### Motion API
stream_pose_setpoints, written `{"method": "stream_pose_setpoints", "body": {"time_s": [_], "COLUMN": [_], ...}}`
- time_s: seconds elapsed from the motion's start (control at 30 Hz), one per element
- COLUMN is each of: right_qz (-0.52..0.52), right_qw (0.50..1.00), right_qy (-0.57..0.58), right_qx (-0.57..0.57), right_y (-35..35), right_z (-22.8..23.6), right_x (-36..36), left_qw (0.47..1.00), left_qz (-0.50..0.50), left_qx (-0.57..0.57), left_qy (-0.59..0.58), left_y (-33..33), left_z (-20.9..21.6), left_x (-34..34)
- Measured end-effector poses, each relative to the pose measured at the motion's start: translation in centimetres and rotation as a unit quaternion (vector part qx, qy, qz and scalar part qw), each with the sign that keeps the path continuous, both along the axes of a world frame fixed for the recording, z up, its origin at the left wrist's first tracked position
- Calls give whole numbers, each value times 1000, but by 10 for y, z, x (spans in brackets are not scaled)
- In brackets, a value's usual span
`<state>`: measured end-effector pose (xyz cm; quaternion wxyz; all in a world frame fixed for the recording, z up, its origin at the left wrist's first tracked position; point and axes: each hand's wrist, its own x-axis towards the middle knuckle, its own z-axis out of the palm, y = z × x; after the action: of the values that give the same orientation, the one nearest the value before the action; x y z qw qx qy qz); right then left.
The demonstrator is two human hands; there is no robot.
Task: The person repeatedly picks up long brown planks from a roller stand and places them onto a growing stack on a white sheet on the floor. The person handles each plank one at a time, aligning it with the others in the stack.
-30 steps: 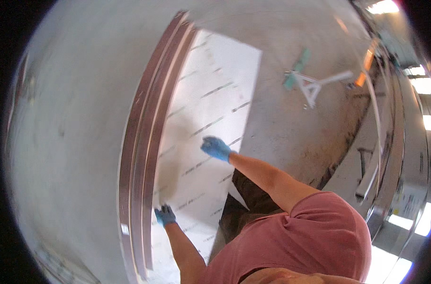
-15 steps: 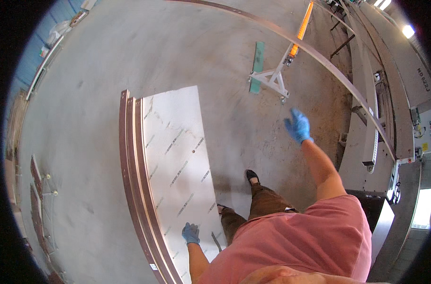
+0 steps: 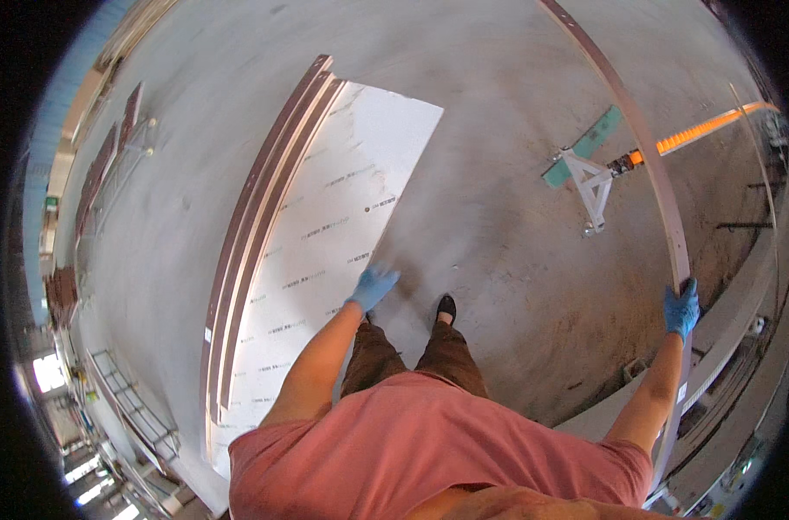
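Note:
At the right, my right hand, in a blue glove, is closed around a long, narrow brown strip. The strip runs from the far edge of the view back past my right forearm. My left hand, gloved too, is over the near right edge of a large white panel with rows of small print. Its fingers are stretched out and hold nothing; whether they touch the panel I cannot tell. Several similar brown strips lie side by side along the panel's left edge.
Beyond the held strip stands a white triangular stand base with an orange pole. A green flat piece lies on the concrete floor by it. Machinery lines the right side. A metal rack stands at the left.
My right hand, earlier spread and empty, now grips the long brown strip. My left hand has moved from the panel's middle to its right edge. The view has turned to the right.

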<state>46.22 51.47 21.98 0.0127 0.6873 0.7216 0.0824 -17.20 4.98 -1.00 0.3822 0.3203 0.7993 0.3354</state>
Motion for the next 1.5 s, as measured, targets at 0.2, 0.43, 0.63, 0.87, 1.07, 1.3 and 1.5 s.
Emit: {"method": "stream_pose_setpoints", "body": {"time_s": [0.2, 0.43, 0.63, 0.87, 1.07, 1.3, 1.5], "right_qz": [6, 42, 84, 187, 208, 350, 539], "right_qw": [999, 986, 965, 946, 914, 855, 771], "right_qy": [32, 139, 198, 175, 125, 85, 66], "right_qx": [9, -78, -148, -198, -325, -373, -333], "right_y": [-4, -115, -237, -361, -461, -527, -559], "right_z": [-6, -9, -7, -20, 25, 58, 42], "right_x": [18, -76, -150, -220, -372, -541, -622], "left_qw": [979, 785, 631, 705, 777, 858, 905], "left_qz": [-135, -333, -458, -627, -540, -407, -246], "left_qx": [108, 267, 279, 35, 94, -54, -48], "left_qy": [106, 449, 561, 330, 310, 308, 344], "left_y": [176, 276, 281, 172, -4, -204, -375], "left_z": [110, 252, 256, 253, 229, 241, 250], "left_x": [64, 93, 71, -20, -152, -278, -294]}}
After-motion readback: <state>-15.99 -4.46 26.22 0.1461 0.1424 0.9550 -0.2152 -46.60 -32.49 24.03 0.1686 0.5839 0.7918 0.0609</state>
